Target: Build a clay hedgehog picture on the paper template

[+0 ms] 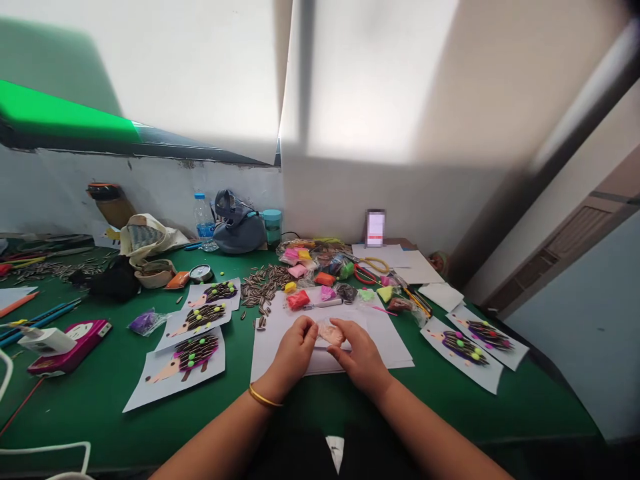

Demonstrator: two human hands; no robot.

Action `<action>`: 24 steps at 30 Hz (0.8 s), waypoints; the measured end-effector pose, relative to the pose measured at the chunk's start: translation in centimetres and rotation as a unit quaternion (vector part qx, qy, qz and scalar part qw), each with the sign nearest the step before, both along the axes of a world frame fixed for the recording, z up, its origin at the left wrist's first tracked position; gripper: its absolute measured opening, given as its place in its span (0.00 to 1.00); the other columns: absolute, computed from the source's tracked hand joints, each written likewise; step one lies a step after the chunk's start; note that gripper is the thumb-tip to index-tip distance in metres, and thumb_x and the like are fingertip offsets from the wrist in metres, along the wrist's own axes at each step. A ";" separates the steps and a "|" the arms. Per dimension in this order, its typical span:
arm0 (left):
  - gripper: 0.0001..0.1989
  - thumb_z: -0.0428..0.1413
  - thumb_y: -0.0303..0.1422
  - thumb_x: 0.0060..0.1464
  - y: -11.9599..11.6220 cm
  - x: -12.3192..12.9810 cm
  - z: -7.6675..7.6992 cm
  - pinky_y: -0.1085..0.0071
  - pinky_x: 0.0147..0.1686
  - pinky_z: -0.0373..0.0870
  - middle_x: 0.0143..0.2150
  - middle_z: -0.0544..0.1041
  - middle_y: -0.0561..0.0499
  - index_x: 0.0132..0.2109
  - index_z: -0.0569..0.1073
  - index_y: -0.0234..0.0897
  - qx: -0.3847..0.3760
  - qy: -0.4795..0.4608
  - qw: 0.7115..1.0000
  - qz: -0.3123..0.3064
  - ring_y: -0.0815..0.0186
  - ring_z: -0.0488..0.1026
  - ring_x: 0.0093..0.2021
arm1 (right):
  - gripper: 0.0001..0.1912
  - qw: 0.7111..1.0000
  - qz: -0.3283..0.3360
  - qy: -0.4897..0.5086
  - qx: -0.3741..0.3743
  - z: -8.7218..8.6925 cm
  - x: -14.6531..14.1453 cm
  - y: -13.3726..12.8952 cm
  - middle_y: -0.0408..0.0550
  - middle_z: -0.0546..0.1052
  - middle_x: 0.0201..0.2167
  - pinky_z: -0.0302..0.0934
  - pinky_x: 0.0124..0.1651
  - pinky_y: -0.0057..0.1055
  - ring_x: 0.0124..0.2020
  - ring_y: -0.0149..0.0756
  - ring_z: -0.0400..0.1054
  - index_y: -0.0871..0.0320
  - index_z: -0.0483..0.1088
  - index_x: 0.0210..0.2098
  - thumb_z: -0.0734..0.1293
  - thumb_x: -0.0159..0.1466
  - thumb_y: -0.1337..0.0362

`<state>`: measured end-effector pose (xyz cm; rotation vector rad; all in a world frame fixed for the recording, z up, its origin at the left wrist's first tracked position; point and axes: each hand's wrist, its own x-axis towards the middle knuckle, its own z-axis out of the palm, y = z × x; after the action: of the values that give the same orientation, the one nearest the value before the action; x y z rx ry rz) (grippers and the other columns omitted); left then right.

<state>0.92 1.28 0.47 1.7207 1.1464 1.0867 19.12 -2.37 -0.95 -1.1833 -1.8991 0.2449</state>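
Observation:
Between my hands is a clear plastic packet of pale peach clay (331, 334), over white paper (270, 357) at the table's middle. My left hand (296, 341) pinches the packet's left side with fingers curled together. My right hand (361, 352) curves around its right side, thumb and forefinger at its edge. Just beyond the hands lie a red clay packet (299, 300), a white marker (330, 303), a magenta clay packet (327, 293) and a light green clay packet (366, 295).
Sunflower seeds (263, 285) are piled behind the paper's left side. Hedgehog cards (173, 373) lie left, with more cards (463, 353) right. Red scissors (365, 273), a phone (375, 229), a blue bag (239, 230) and a water bottle (204, 223) are farther back.

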 end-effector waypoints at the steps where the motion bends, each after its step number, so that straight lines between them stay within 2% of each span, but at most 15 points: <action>1: 0.11 0.49 0.41 0.60 -0.1 0.0 -0.1 0.69 0.33 0.61 0.28 0.67 0.55 0.33 0.66 0.39 0.002 0.005 1.000 0.001 0.65 0.64 0.30 | 0.24 1.000 -0.004 0.011 -0.004 0.0 0.0 0.0 0.52 0.74 0.47 0.66 0.48 0.41 0.44 0.43 0.70 0.55 0.63 0.58 0.65 0.67 0.52; 5: 0.14 0.47 0.43 0.63 -0.6 0.2 -0.1 0.69 0.30 0.58 0.27 0.65 0.57 0.32 0.63 0.40 0.023 0.055 0.998 0.008 0.66 0.62 0.28 | 0.17 0.999 0.005 0.035 -0.006 0.2 -0.3 -0.2 0.50 0.75 0.40 0.65 0.44 0.36 0.39 0.39 0.69 0.56 0.67 0.50 0.64 0.67 0.54; 9: 0.17 0.44 0.43 0.65 -1.6 0.7 0.3 0.70 0.29 0.56 0.26 0.65 0.57 0.31 0.61 0.41 0.052 0.120 0.991 -0.020 0.66 0.62 0.27 | 0.07 0.999 0.036 -0.007 -0.001 0.3 -0.8 -0.4 0.47 0.73 0.33 0.62 0.41 0.34 0.36 0.38 0.67 0.56 0.68 0.39 0.64 0.68 0.59; 11: 0.17 0.43 0.43 0.66 -1.9 0.9 0.4 0.70 0.28 0.56 0.26 0.66 0.56 0.30 0.62 0.40 0.062 0.142 0.987 -0.046 0.66 0.63 0.27 | 0.08 0.999 0.035 -0.031 -0.001 0.1 -0.9 -0.5 0.46 0.72 0.30 0.60 0.38 0.33 0.33 0.37 0.65 0.56 0.66 0.34 0.62 0.68 0.60; 15: 0.17 0.43 0.41 0.66 -2.2 0.9 0.6 0.70 0.29 0.56 0.26 0.67 0.55 0.30 0.62 0.40 0.075 0.154 0.982 -0.079 0.66 0.63 0.27 | 0.10 0.999 0.020 -0.044 -0.008 -0.1 -1.1 -0.5 0.44 0.70 0.27 0.58 0.35 0.31 0.30 0.36 0.64 0.56 0.64 0.30 0.62 0.68 0.60; 18: 0.17 0.43 0.42 0.66 -2.0 0.7 0.6 0.70 0.30 0.57 0.28 0.68 0.55 0.31 0.64 0.40 0.069 0.106 0.990 -0.070 0.65 0.64 0.29 | 0.09 1.000 0.023 -0.013 -0.015 0.2 -1.2 -0.4 0.44 0.72 0.29 0.60 0.37 0.32 0.32 0.37 0.66 0.56 0.67 0.33 0.62 0.69 0.59; 20: 0.17 0.43 0.43 0.66 -1.6 0.5 0.6 0.70 0.30 0.58 0.27 0.67 0.55 0.31 0.64 0.40 0.053 0.052 0.997 -0.032 0.65 0.64 0.28 | 0.08 0.999 0.022 0.026 -0.008 0.5 -1.2 -0.3 0.47 0.75 0.35 0.63 0.42 0.33 0.37 0.38 0.69 0.56 0.68 0.41 0.63 0.69 0.59; 22: 0.18 0.44 0.45 0.65 -1.1 0.3 0.6 0.70 0.29 0.59 0.24 0.65 0.56 0.30 0.64 0.40 0.025 0.003 1.000 0.008 0.65 0.64 0.26 | 0.11 0.998 0.016 0.058 -0.001 0.7 -0.9 -0.2 0.50 0.75 0.41 0.64 0.45 0.35 0.42 0.40 0.69 0.56 0.67 0.47 0.63 0.69 0.59; 24: 0.18 0.45 0.46 0.64 -0.6 0.0 0.5 0.70 0.28 0.59 0.22 0.64 0.57 0.31 0.64 0.40 0.000 -0.024 0.999 0.021 0.66 0.63 0.24 | 0.11 0.997 0.012 0.075 -0.007 0.7 -0.6 -0.2 0.50 0.75 0.42 0.64 0.46 0.36 0.43 0.40 0.69 0.55 0.67 0.49 0.62 0.69 0.60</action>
<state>0.97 0.67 0.98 1.6669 1.1572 1.1476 18.52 -2.57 -0.27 -1.1189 -1.7837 0.3514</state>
